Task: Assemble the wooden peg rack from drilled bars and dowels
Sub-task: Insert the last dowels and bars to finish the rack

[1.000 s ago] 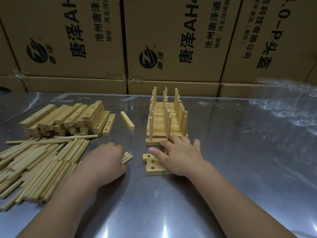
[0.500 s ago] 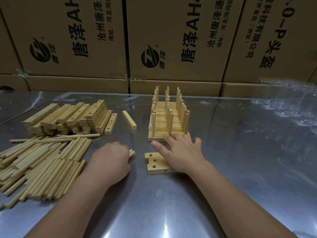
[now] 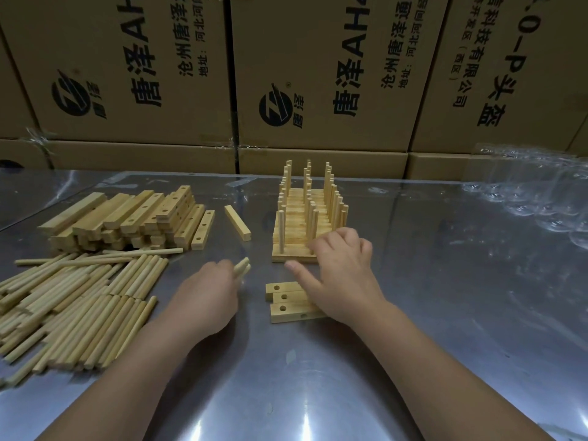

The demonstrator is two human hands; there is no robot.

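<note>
Dowels (image 3: 242, 268) are being gripped ready in the left hand (image 3: 206, 297); the peg rack (image 3: 296, 226) is being steadied by the right hand (image 3: 342, 275), grasp unclear.

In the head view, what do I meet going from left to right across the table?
Loose dowel pile → left hand, gripping a small dowel bundle → right hand → clear plastic wrap at the far right.

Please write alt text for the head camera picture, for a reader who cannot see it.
A person's left hand holds a few dowels while the right hand reaches over three loose drilled bars to the front of a row of assembled peg racks on a metal table. A dowel pile and a bar stack lie at the left.
</note>
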